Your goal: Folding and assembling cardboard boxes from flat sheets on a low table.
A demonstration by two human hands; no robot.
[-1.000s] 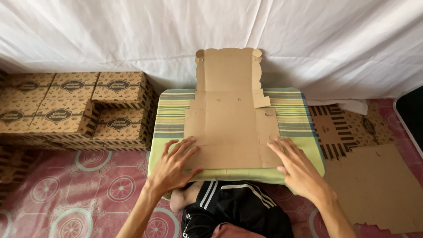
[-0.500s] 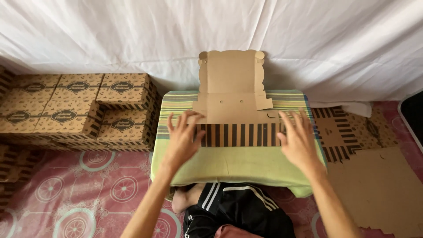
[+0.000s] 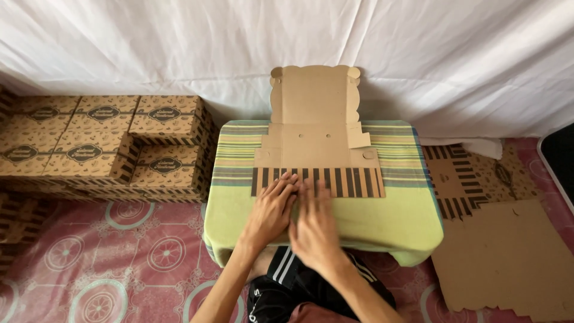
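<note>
Both hands down flat, side by side at the middle of the small table (image 3: 394, 230). Left hand (image 3: 272, 212) palm down, fingers close together and stretched forward, tips pressing the near edge of the striped flap (image 3: 344, 182). Right hand (image 3: 314, 224) just beside it, touching or nearly so, fingers likewise extended and held together, tips on the same flap. Nothing pinched, nothing gripped; just flat pressure from above. Forearms angling in from below, converging at the wrists.

Flat cardboard box blank (image 3: 314, 134) lying across the table's far half, folded flap with black and brown stripes turned over toward the hands, plain brown panel behind it, scalloped lid panel (image 3: 314, 93) leaning up against the white sheet (image 3: 149, 42) at the back. Table covered in a yellow-green striped cloth (image 3: 233, 149).

Off to the left, stacked finished boxes (image 3: 107, 140), closed, patterned brown with dark oval labels; contents not visible. Off to the right, more flat blanks (image 3: 502, 251) lying on the pink patterned floor mat (image 3: 119, 257), one printed side up, one plain side up.
</note>
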